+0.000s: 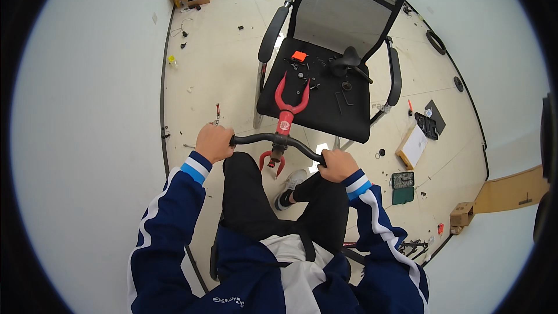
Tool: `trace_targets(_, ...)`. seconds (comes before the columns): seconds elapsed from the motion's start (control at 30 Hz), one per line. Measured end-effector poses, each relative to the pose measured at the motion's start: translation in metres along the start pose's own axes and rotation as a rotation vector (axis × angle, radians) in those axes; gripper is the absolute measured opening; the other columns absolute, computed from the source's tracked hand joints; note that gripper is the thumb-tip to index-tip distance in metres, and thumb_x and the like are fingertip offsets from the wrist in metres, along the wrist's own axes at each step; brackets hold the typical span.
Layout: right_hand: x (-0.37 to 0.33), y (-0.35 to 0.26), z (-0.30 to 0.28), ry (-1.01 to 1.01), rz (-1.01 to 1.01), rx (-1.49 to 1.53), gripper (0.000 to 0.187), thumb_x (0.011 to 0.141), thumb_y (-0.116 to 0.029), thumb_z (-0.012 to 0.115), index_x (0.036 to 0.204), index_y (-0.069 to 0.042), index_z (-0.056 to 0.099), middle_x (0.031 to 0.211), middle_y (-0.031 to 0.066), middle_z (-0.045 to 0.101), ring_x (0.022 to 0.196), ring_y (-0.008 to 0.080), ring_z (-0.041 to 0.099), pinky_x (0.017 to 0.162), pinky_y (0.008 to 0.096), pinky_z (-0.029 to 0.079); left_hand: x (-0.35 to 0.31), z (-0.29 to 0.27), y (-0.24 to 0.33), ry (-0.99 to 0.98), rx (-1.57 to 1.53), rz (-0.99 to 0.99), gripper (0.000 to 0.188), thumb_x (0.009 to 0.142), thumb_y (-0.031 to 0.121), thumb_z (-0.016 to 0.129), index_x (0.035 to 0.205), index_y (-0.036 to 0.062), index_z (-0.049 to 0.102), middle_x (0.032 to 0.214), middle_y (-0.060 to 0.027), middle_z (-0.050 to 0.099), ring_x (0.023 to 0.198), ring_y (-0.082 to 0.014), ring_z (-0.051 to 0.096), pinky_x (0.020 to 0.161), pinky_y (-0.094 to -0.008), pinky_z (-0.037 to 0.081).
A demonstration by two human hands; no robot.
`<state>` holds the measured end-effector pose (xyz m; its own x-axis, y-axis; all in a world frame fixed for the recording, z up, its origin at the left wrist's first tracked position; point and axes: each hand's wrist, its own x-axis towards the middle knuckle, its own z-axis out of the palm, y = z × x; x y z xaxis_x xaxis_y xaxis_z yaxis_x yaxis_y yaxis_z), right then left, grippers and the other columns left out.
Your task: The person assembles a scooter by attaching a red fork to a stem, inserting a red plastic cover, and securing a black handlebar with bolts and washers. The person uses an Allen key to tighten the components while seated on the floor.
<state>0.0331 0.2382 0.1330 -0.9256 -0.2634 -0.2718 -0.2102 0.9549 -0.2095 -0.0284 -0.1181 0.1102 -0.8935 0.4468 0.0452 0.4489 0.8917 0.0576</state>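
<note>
My left hand (214,143) is closed around the left end of a black handlebar (256,138). Its right end is gripped in my right hand (337,166). The bar spans level above my knees. At its middle it meets a red bike frame part (285,121), whose two-pronged fork (292,103) points away from me and overlaps the front of the chair seat. Below the bar, between my legs, shows a second red fork-shaped part (281,167). How the bar is fastened at the middle is too small to make out.
The black armchair (349,119) ahead carries a bike saddle (347,61), hex keys (344,102), an orange item (299,56) and small hardware. On the floor to the right lie a green case (403,195), a black tool case (426,126) and a white-topped box (412,148).
</note>
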Motion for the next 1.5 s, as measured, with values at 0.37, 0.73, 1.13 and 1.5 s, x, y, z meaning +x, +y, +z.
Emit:
trace_targets(0.37,0.002,-0.011,0.001,0.085,0.031,-0.086,0.032,0.081,-0.032,0.071,0.077,-0.001,0.064,0.071,0.0187,0.066,0.068,0.037,0.067,0.064,0.0444,0.055,-0.002,0.021,-0.001,0.016,0.012,-0.104,0.016,0.078,0.026,0.068,0.072,0.0108,0.068,0.066,-0.0104,0.066,0.062,-0.0308,0.065,0.06,-0.0414,0.049)
trace_targets(0.73,0.01,-0.004,0.069,0.531,0.069,-0.053,0.029,0.072,-0.016,0.071,0.093,-0.002,0.055,0.081,0.0133,0.062,0.077,0.0311,0.063,0.07,0.0422,0.048,0.001,0.043,0.009,0.324,-0.052,-0.067,0.024,0.071,0.016,0.071,0.088,0.0073,0.057,0.083,-0.0095,0.056,0.084,-0.0298,0.056,0.081,-0.0418,0.043)
trace_targets(1.13,0.016,0.001,0.064,0.436,0.125,0.039,0.024,0.075,-0.02,0.067,0.086,-0.003,0.054,0.075,0.0141,0.064,0.069,0.034,0.064,0.065,0.0435,0.049,0.004,0.041,0.012,0.309,-0.093,-0.044,0.028,0.07,0.015,0.073,0.087,0.0059,0.053,0.086,-0.0115,0.056,0.088,-0.0309,0.055,0.083,-0.0431,0.04)
trace_targets(1.5,0.012,0.003,0.052,0.27,0.127,0.084,0.025,0.077,-0.026,0.066,0.081,-0.003,0.06,0.067,0.0201,0.064,0.065,0.0405,0.065,0.062,0.0488,0.053,0.003,0.036,0.009,0.198,-0.086,-0.07,0.02,0.069,0.018,0.072,0.076,0.0069,0.056,0.073,-0.0105,0.06,0.078,-0.0316,0.06,0.076,-0.0447,0.043)
